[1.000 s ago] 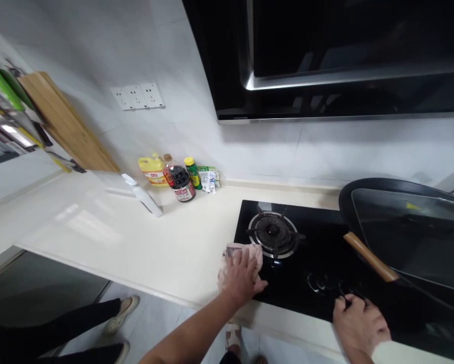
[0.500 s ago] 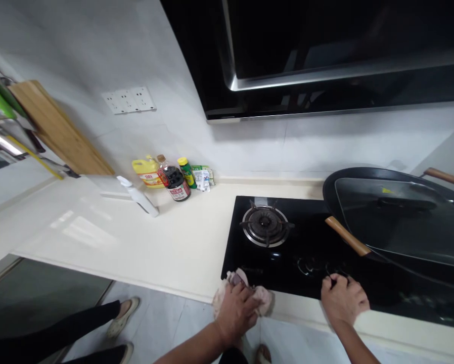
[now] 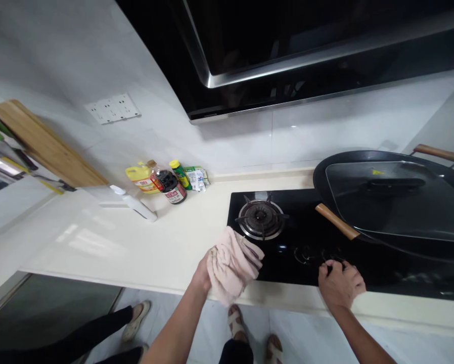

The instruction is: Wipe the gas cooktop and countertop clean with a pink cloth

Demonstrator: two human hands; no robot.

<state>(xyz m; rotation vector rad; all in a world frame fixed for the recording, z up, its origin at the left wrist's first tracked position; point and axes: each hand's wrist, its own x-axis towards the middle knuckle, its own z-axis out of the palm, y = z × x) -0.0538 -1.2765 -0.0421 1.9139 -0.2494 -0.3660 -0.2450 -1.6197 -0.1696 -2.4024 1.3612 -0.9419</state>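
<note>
In my left hand [image 3: 202, 273] is a crumpled pale pink cloth [image 3: 232, 263], lifted over the front left corner of the black gas stove [image 3: 265, 260]. The fingers are mostly hidden behind the cloth. My right hand [image 3: 341, 285] rests at the stove's front edge, just below the control knobs [image 3: 306, 254]. Its fingers are curled, and what they hold, if anything, is hidden. Behind my left hand is the left burner [image 3: 261, 216] with its pan support. A large black wok [image 3: 321, 177] with a glass lid [image 3: 394, 207] covers the right side of the stove.
On the counter [image 3: 174, 242] stand a white spray bottle [image 3: 134, 203], a yellow jug [image 3: 141, 179], a dark sauce bottle [image 3: 170, 186], a green bottle [image 3: 180, 174] and packets [image 3: 197, 179]. The range hood [image 3: 287, 76] hangs above. Another person's legs [image 3: 75, 328] are at lower left.
My left hand has raised the cloth off the counter's front edge, turning so the cloth now faces up and forward. My right hand stays by the knobs. The view has shifted slightly.
</note>
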